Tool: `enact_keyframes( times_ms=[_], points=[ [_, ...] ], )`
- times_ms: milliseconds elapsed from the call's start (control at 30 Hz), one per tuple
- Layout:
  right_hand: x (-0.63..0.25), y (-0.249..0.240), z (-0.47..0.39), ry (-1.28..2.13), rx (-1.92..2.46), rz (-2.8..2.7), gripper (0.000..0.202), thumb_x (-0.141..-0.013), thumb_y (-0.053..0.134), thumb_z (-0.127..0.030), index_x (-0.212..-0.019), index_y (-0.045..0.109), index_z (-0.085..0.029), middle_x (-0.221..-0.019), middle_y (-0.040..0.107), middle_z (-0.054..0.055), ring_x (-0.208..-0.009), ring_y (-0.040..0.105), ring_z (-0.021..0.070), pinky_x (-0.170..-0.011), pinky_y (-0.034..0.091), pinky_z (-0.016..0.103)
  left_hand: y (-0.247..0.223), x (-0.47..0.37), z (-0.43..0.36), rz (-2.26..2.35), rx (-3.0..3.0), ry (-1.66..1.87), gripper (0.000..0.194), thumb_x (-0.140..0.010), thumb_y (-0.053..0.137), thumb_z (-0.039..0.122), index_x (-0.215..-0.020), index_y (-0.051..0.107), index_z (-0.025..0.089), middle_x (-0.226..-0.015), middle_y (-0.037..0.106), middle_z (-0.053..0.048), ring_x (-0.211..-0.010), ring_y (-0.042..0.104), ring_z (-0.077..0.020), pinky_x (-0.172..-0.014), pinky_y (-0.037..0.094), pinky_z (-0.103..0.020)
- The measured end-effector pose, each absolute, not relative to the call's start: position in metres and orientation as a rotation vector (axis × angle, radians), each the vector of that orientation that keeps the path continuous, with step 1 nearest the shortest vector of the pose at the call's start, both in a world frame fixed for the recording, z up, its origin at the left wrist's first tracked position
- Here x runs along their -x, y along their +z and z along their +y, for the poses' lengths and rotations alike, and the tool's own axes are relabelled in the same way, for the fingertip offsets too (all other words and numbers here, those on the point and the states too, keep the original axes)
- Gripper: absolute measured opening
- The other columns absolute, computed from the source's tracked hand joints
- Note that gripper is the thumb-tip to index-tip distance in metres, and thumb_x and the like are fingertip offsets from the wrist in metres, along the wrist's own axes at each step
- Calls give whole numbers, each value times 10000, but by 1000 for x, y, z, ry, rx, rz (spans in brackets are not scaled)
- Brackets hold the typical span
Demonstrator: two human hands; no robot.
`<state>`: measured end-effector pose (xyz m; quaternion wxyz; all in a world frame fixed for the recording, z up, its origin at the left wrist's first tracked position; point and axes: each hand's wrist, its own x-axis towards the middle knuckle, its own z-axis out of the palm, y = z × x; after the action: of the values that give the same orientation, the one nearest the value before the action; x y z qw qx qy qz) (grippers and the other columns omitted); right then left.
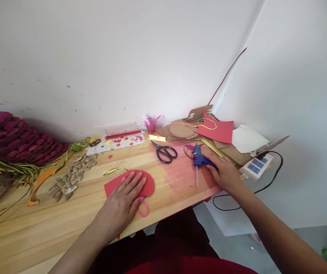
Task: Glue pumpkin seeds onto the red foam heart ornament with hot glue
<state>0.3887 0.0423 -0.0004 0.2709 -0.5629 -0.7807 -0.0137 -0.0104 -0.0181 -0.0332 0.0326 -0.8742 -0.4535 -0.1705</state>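
My left hand [126, 196] lies flat, fingers stretched, on a red paper piece [149, 184] with one rounded end. A pink loop [143, 209] sticks out beside my left thumb, and a yellow-green tassel [115, 171] lies at the paper's far edge. On the right, my right hand [223, 171] is closed around the handle end of a blue glue gun [200, 159], which rests on the stained tabletop with a clear glue stick [197, 177] coming out of it. Black-handled scissors [166, 152] lie between the two hands, farther back.
Seed-like pieces [73, 175] lie at left, near a large magenta scaly object [18, 139]. Along the wall are a sheet with paper stars [118, 142], a pink cup [151, 125], cardboard ovals [182, 129] and red paper [220, 129]. A power strip [256, 166] sits at right.
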Motion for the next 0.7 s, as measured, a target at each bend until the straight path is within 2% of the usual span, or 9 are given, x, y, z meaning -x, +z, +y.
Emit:
enact_keyframes(
  times_ms=[133,200,300,400,500,700],
  points=[
    [-384,7,34,69,1524,-2006,374,-941,503,-284,-1288,624,-211,-1247,689,122,-1123,607,314,-967,461,499,-31,10,-18,-1399,2708,-556,568,-992,450,337,-1536,316,242,-1579,354,-76,-1472,290,-284,-1147,380,-521],
    [-380,14,28,394,1515,-1749,365,-930,556,-323,-1278,613,-228,-1207,699,99,-1095,629,277,-943,486,450,-31,10,-18,-1394,2709,-583,576,-988,459,340,-1539,309,260,-1576,363,-65,-1467,303,-282,-1149,379,-522],
    [-375,28,20,1052,1359,-1137,343,-858,670,-433,-1139,641,-238,-994,727,50,-894,673,208,-717,550,321,-31,11,-17,-1379,2701,-580,581,-984,470,341,-1538,310,266,-1569,376,-59,-1461,316,-283,-1140,393,-519],
    [-371,38,16,1277,1257,-951,267,-791,734,-426,-945,656,-223,-904,714,40,-807,672,173,-554,535,237,-31,11,-17,-1373,2689,-571,574,-983,473,350,-1531,327,267,-1563,387,-60,-1454,328,-289,-1123,417,-516],
    [-368,38,17,1390,1194,-849,192,-741,775,-307,-862,658,-214,-847,703,37,-805,680,165,-595,586,230,-31,11,-17,-1367,2694,-566,572,-983,472,355,-1530,329,267,-1562,389,-60,-1452,331,-287,-1130,408,-516],
    [-360,28,22,1440,1111,-732,130,-792,705,-219,-907,650,-241,-811,707,14,-836,710,175,-737,654,314,-30,10,-17,-1369,2690,-593,557,-984,471,345,-1521,350,259,-1549,410,-68,-1444,350,-284,-1127,409,-521]
  ],
)
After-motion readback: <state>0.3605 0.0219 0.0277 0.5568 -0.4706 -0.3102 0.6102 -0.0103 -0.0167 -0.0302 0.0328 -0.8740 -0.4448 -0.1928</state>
